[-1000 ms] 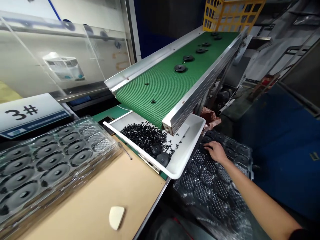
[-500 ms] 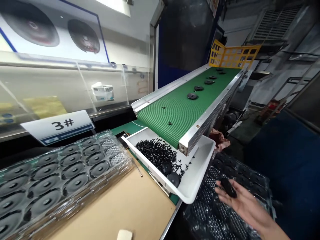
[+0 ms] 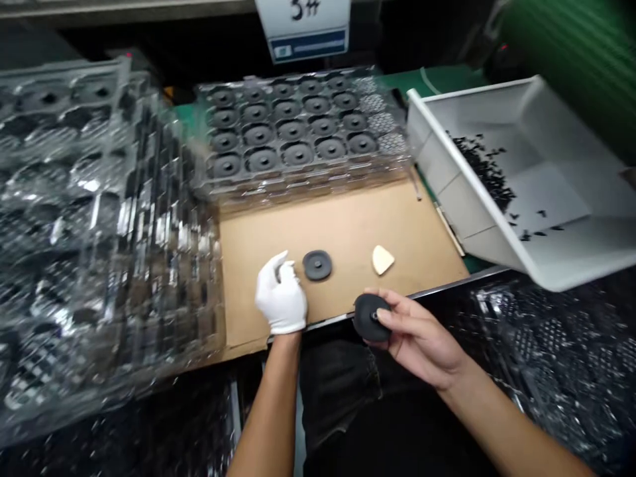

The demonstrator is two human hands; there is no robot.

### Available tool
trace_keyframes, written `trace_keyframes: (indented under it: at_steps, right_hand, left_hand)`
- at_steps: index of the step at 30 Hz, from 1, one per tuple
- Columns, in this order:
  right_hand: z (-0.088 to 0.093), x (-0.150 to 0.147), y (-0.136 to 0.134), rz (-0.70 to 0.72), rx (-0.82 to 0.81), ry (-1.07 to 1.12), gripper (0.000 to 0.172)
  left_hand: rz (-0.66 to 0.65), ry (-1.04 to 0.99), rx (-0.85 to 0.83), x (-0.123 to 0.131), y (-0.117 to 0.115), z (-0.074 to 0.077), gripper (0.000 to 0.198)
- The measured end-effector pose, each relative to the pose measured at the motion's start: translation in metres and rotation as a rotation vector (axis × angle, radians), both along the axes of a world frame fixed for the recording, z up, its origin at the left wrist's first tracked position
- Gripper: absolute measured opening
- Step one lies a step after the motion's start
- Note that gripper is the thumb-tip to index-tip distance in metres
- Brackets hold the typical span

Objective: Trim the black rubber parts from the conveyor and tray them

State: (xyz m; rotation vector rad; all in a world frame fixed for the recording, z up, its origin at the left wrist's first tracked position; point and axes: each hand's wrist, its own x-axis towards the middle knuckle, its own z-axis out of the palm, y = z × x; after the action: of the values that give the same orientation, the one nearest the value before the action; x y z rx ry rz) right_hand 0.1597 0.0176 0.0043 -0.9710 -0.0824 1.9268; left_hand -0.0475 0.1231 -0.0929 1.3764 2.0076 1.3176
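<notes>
Head view, right hand (image 3: 417, 338): you grip a black disc (image 3: 368, 318) between fingers and thumb.
Left hand (image 3: 281, 298): gloved white, empty, loosely curled, just beside a second disc (image 3: 317, 265) on the cardboard sheet (image 3: 348, 225).
Beyond: a clear plastic tray (image 3: 298, 189) of discs, and a white bin (image 3: 437, 159).

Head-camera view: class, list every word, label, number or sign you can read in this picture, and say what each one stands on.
"3#": on the white placard, its top cut off by the picture's edge.
Small print on the blue strip along the placard's lower edge: too small to read.
No other writing can be read.
</notes>
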Motion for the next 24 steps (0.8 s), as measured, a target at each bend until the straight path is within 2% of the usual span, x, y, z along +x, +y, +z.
trace_keyframes:
  at_steps: [7, 14, 19, 24]
  right_hand:
    - [0.022, -0.011, 0.017, 0.058, 0.076, -0.137, 0.034]
    - [0.030, -0.011, 0.021, 0.016, 0.086, -0.072, 0.026]
    - [0.036, -0.005, 0.027, -0.020, 0.094, -0.018, 0.021]
    - [0.044, 0.001, 0.036, -0.049, 0.102, 0.064, 0.025]
  left_hand:
    - [0.027, -0.116, 0.027, 0.005, -0.002, 0.001, 0.030]
    - [0.047, -0.245, 0.066, 0.008, 0.000, 0.006, 0.028]
    - [0.043, -0.241, 0.054, 0.008, 0.000, 0.010, 0.028]
    - [0.052, -0.205, 0.011, 0.004, -0.001, 0.010, 0.029]
